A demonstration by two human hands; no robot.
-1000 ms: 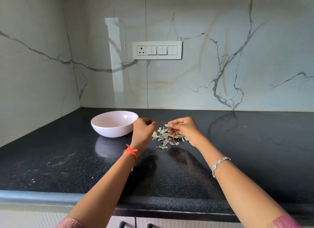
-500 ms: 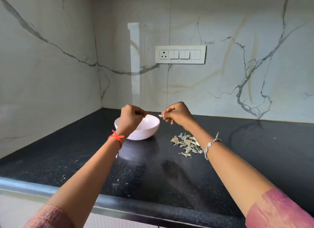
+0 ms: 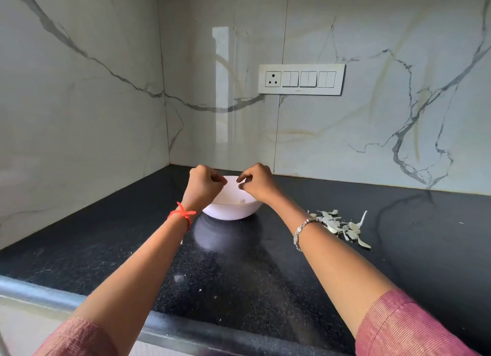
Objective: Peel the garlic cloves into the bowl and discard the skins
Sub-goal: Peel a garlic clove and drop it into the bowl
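A white bowl (image 3: 230, 211) stands on the black counter near the back corner, with a small pale garlic piece (image 3: 240, 202) lying inside. Both of my hands hover just over its rim. My left hand (image 3: 203, 182), with a red thread at the wrist, is closed in a fist; anything inside it is hidden. My right hand (image 3: 259, 182), with a silver bracelet, has its fingers curled and thumb and forefinger close together, with nothing visible between them. A pile of garlic skins (image 3: 337, 225) lies on the counter to the right of the bowl.
The black granite counter (image 3: 239, 276) runs to a rounded front edge (image 3: 39, 293). Marble walls close the left and back sides. A switch panel (image 3: 301, 79) is on the back wall. Tiny skin flecks dot the counter near the front.
Both hands rose from the skin pile and moved left to above the bowl. The pale piece pinched in my right hand half a second ago is no longer seen there.
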